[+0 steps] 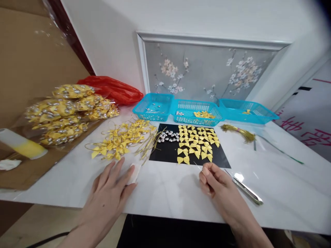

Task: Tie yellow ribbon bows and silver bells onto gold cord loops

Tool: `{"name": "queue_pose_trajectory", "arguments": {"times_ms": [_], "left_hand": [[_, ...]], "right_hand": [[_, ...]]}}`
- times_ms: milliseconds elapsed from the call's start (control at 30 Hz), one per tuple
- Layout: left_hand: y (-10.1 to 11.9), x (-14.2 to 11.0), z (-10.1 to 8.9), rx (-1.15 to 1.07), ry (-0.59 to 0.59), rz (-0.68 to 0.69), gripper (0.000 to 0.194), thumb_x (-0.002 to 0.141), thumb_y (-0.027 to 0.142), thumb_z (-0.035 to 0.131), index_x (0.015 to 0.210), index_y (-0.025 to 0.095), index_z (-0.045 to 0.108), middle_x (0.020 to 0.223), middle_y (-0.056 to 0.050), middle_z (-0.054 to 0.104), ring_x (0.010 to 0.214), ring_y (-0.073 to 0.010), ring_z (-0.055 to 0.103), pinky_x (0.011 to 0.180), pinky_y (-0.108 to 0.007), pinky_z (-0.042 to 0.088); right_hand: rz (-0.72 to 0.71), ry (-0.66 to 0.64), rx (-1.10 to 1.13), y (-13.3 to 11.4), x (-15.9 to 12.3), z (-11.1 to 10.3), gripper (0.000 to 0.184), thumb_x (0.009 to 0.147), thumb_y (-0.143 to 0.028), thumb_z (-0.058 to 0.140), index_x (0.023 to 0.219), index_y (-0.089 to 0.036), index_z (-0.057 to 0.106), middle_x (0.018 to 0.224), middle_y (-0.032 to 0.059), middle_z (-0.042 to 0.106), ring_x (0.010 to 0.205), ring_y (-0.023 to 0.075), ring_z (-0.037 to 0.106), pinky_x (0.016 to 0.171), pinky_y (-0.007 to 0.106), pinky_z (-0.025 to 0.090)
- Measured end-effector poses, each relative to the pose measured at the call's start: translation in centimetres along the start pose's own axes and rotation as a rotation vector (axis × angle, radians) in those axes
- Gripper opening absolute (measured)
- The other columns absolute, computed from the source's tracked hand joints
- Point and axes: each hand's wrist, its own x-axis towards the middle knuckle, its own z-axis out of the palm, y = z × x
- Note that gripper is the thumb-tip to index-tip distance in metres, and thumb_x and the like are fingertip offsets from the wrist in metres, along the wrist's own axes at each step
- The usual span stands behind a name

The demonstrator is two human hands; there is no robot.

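Note:
My left hand [110, 186] lies on the white table with its fingers spread, the index finger and thumb at a small white folded pad [134, 173]. My right hand [216, 181] is closed in a pinch around a thin needle-like piece [197, 165], whose tip points up and left. In front of the hands, a black mat [165, 153] carries rows of yellow ribbon bows [194, 144] and a cluster of silver heart-shaped beads [168, 136]. Gold cords [147, 146] lie across the mat's left edge. Beside my right hand rest tweezers [248, 191].
Left of the mat spreads a pile of bows on gold cords [121, 137]. Bagged finished bows [62, 113] stand on cardboard near a red bag [111, 89]. Blue baskets [155, 117] line the wall. A tied gold cord bundle [239, 132] lies at right.

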Motion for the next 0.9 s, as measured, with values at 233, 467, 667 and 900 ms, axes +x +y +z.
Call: {"name": "queue_pose_trajectory", "arguments": {"times_ms": [233, 467, 667, 900], "left_hand": [[0.4, 0.7, -0.4, 0.017, -0.046, 0.016, 0.055, 0.091, 0.039, 0.042, 0.132, 0.011, 0.066, 0.148, -0.018, 0.055, 0.139, -0.0463, 0.041, 0.102, -0.065, 0.04], [0.0, 0.3, -0.5, -0.082, -0.125, -0.03, 0.055, 0.094, 0.039, 0.039, 0.139, 0.016, 0.059, 0.156, -0.015, 0.046, 0.145, -0.0414, 0.035, 0.108, -0.062, 0.037], [1.2, 0.3, -1.8, -0.49, 0.075, -0.126, 0.056, 0.094, 0.045, 0.045, 0.141, 0.017, 0.055, 0.157, -0.012, 0.046, 0.146, -0.0348, 0.035, 0.118, -0.053, 0.029], [10.4, 1.4, -5.8, -1.837, -0.406, -0.448, 0.04, 0.082, 0.053, 0.07, 0.11, 0.026, 0.079, 0.124, -0.009, 0.075, 0.109, -0.0333, 0.07, 0.084, -0.039, 0.061]], "right_hand": [[-0.023, 0.03, 0.092, -1.6, -0.7, 0.1, 0.029, 0.084, -0.046, 0.074, 0.093, -0.022, 0.059, 0.066, -0.0038, 0.051, 0.057, 0.0099, 0.036, 0.053, 0.023, 0.03], [-0.217, -0.038, 0.075, -5.1, -2.5, -0.1, 0.018, 0.087, -0.037, 0.073, 0.094, -0.021, 0.074, 0.057, -0.0026, 0.052, 0.055, 0.0095, 0.04, 0.052, 0.023, 0.031], [-0.293, -0.15, 0.174, -8.1, -3.3, 1.5, 0.01, 0.09, -0.029, 0.069, 0.094, -0.022, 0.075, 0.058, -0.0021, 0.054, 0.053, 0.0079, 0.042, 0.049, 0.021, 0.03], [-0.311, -0.32, 0.27, -9.2, -3.6, 4.2, 0.012, 0.095, -0.024, 0.063, 0.098, -0.023, 0.074, 0.061, -0.0025, 0.058, 0.053, 0.0056, 0.045, 0.05, 0.018, 0.032]]}}
